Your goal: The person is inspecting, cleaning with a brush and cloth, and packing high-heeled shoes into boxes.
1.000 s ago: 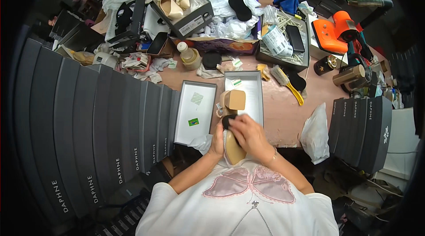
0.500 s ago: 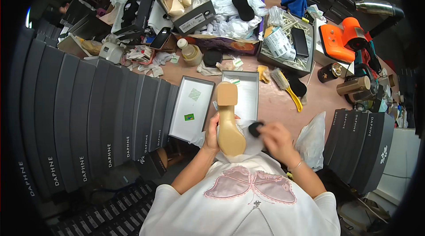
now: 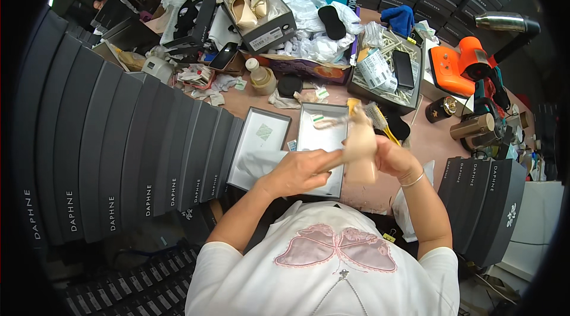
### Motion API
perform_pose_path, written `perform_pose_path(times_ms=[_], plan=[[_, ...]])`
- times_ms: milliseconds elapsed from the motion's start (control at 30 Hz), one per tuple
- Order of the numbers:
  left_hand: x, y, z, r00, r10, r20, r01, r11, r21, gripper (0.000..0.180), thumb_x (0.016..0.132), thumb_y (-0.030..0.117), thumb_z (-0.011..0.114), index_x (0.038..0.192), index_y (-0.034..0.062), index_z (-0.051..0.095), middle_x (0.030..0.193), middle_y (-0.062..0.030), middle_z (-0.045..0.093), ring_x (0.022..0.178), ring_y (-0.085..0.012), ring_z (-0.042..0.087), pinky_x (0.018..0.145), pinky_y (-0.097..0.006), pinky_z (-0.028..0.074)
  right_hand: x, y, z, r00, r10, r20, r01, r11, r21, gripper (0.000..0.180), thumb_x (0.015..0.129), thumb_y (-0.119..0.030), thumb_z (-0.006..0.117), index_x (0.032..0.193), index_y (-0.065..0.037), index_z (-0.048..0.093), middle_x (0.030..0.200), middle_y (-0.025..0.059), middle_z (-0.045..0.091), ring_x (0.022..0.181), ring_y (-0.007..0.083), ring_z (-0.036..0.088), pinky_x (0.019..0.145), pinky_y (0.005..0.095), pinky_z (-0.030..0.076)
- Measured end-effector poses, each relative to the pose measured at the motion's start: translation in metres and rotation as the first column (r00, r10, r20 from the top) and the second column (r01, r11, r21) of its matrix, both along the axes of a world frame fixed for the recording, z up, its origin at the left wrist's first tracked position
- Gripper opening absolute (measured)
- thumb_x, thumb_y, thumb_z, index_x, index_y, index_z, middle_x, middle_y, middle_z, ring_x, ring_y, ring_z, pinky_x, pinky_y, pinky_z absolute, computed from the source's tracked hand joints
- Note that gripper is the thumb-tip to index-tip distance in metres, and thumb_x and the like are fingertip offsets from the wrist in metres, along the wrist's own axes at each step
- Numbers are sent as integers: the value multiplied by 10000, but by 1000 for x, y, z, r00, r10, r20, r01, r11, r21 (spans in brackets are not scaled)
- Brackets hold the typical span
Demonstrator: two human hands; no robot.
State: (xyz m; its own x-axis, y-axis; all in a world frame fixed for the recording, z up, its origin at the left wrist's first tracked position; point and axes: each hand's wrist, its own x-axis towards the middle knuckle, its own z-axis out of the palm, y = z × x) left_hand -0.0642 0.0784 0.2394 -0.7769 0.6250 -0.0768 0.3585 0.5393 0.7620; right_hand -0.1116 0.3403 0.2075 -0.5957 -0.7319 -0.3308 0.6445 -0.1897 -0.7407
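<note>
A beige block-heeled shoe (image 3: 360, 148), slightly blurred by motion, is held tilted over the right side of an open shoe box. My left hand (image 3: 300, 172) grips it from the left, fingers closed and pointing toward the shoe. On its other side my right hand (image 3: 396, 159) is closed against the shoe, some fingers hidden behind it. Beneath lie the white-lined box base (image 3: 333, 179) and, to its left, the box lid (image 3: 237, 178). White tissue paper (image 3: 256, 163) sits on the lid beside my left hand.
Dark shoe boxes stand in a long row (image 3: 127, 150) at left and a shorter row (image 3: 475, 203) at right. Behind are a boxed pair of beige shoes (image 3: 246, 12), a yellow-handled brush (image 3: 375, 115), a tray of white sticks (image 3: 409, 93) and an orange device (image 3: 454, 70).
The shoe has moved right and turned from sole-up to tilted. My right hand has come onto it; the black pad it held no longer shows there. Tissue now lies over the lid.
</note>
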Motion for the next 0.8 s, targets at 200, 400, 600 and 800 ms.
perform_pose_path(times_ms=[200,400,600,800], plan=[[18,-7,-28,941,-69,-333,62,998,-31,550,765,91,660,1298,101,528,959,-53,620,912,-245,571,822,-382,463,41,6,-8,938,139,-316,-81,978,190,547,774,-275,767,1187,19,563,1049,62,635,991,123,584,885,277,463],[52,-45,-141,898,357,-259,-369,930,3,579,759,27,643,1313,16,474,1198,-152,524,1078,-339,500,938,-412,417,87,-15,-74,986,-122,-115,159,901,404,507,779,-196,739,1183,41,544,1063,78,633,975,127,582,867,275,469],[77,-7,-157,727,677,113,-686,714,140,764,767,97,690,1420,13,302,1226,-239,470,1127,-378,474,968,-420,395,102,-30,-74,898,-164,-408,330,865,378,581,801,-151,684,1304,15,446,1119,103,601,967,146,579,854,282,472],[46,3,-177,856,516,-28,-509,851,130,515,815,153,664,1279,0,501,1223,-195,520,1149,-369,490,969,-414,411,86,-10,-72,989,-13,-150,69,925,374,525,791,-168,672,1245,35,502,1147,147,622,1016,157,594,901,285,466]])
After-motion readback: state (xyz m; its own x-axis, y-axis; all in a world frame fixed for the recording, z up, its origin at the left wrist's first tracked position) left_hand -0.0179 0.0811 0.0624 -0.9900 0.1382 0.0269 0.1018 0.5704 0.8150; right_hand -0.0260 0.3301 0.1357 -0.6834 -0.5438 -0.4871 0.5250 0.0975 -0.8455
